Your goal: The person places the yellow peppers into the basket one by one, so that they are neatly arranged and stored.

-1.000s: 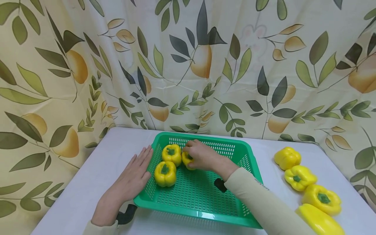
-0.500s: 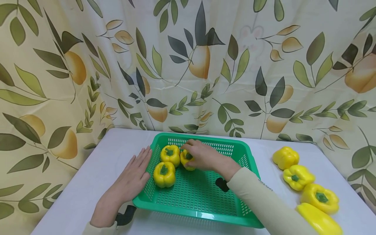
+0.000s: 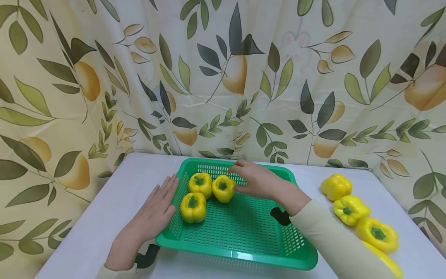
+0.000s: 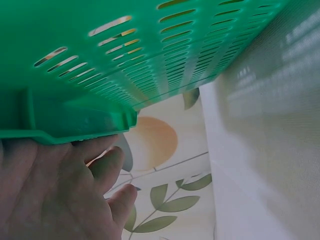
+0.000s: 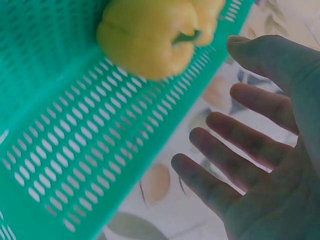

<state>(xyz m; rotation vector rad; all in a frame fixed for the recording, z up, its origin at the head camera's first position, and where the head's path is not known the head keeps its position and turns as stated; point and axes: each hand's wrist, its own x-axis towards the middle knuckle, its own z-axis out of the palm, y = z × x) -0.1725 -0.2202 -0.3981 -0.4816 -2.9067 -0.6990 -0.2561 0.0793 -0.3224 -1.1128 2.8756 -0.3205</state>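
Note:
Three yellow peppers stand stem-up in the left part of the green basket (image 3: 230,254): one at the back left (image 3: 200,184), one nearer the front (image 3: 193,208) and one to their right (image 3: 223,189). My right hand (image 3: 259,180) hovers just right of that last pepper, fingers apart and holding nothing; the right wrist view shows the hand (image 5: 270,150) spread, with a gap to the pepper (image 5: 150,40). My left hand (image 3: 155,211) rests with straight fingers along the basket's left rim; in the left wrist view the hand (image 4: 60,190) touches the rim's underside.
On the white table (image 3: 94,224), to the right of the basket, several yellow peppers (image 3: 351,210) lie in a slanting row; my right sleeve (image 3: 334,240) partly covers the nearest one. A curtain with a leaf and fruit print (image 3: 216,77) hangs behind the table.
My right hand has let go of the pepper and moved up and to the right; that pepper stays beside the other two. My left hand keeps its place at the basket's side.

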